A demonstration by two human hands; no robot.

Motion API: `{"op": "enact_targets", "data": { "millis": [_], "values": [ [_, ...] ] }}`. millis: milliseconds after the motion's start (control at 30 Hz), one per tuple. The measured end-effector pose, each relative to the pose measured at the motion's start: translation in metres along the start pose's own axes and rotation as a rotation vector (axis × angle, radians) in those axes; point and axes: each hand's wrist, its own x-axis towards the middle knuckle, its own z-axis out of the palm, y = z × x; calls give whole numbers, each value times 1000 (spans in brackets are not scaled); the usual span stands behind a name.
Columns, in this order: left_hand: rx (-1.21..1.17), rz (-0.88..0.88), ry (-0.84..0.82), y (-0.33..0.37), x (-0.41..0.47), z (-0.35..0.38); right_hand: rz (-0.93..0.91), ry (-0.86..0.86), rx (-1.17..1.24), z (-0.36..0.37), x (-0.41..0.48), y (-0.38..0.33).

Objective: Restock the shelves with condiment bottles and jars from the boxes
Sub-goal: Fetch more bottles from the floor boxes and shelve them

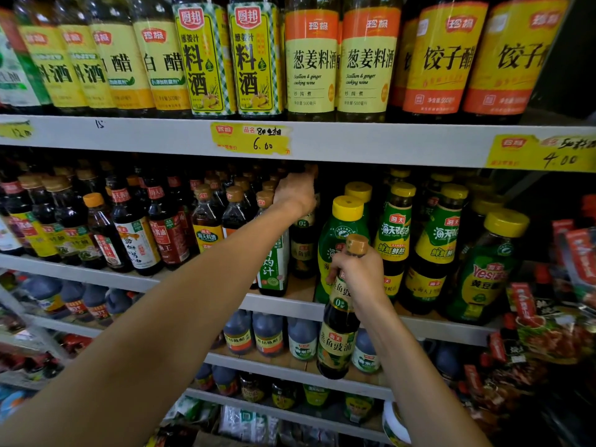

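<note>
My right hand point(359, 279) is clenched round the slim neck of the soy sauce bottle point(337, 346), a glossy, dark, round-shouldered thing with a ribbed tan cap point(356, 245) and a yellow-green label with a 0 on its upper band. It hangs in the air, slightly tilted, in front of the pale edge of the middle shelf point(290, 306). My left hand point(295, 191) reaches deep over the brown-capped bottles on that shelf. Its fingers are lost in the dark at the back, so I cannot tell whether they grip anything. Just right of the held bottle stand plump green squeeze bottles point(342, 240) with smooth yellow caps. The shelving is flat, grey-white metal in a dim shop aisle. On the top rail point(387, 143), a torn yellow price tag point(251, 138) reads 6.00 and a second tag point(545, 154) reads 4.00. Above them, a tall bottle point(311, 62) says "Scallion & ginger cooking wine".
</note>
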Motion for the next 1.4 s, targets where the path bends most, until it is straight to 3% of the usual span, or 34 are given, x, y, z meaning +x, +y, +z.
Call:
{"op": "enact_targets", "data": {
  "millis": [433,733,1033,1400],
  "values": [
    [-1,19,-8,-4,8,7,5,-30,18,8,-3,0],
    [-134,-50,32,2,-13,7,-1,-32,34,8,-14,-1],
    [154,19,83,5,-28,24,-25,-48,43,1,-14,0],
    [55,1,40,-2,-15,24,-24,-47,14,-3,-12,0]
  ]
}}
